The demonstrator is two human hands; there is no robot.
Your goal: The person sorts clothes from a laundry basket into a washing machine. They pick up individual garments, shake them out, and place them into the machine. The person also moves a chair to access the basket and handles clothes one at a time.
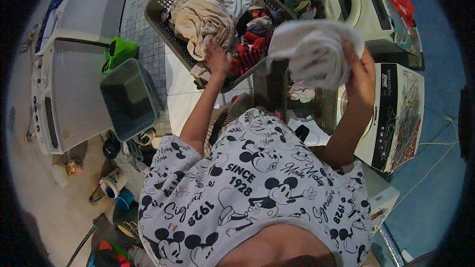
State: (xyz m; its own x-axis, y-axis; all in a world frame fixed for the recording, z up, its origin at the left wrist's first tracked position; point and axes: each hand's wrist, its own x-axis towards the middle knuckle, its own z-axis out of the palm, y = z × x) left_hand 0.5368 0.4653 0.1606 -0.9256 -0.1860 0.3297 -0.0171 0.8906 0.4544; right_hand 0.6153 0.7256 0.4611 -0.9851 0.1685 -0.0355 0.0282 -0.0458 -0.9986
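Observation:
My right hand [362,72] is closed on a bunched white cloth [315,50], blurred, held up to the right of a large laundry basket [156,16]. Inside that basket my left hand [218,57] rests against a beige cloth [202,22], its fingers spread; whether they grip the fabric I cannot tell. A red and black striped garment [246,57] lies just right of the left hand, among other clothes. Below the white cloth, a second basket [326,107] holds a few light pieces, partly hidden by my right forearm. A white garment [310,131] lies near that forearm.
Front-loading machines stand at the right, one at the top [356,3] and a lower one [386,118]. An empty grey-green bin [128,100] stands at left beside a white appliance [81,92] and a bright green bag [124,52]. A blue cup [124,198] is lower left.

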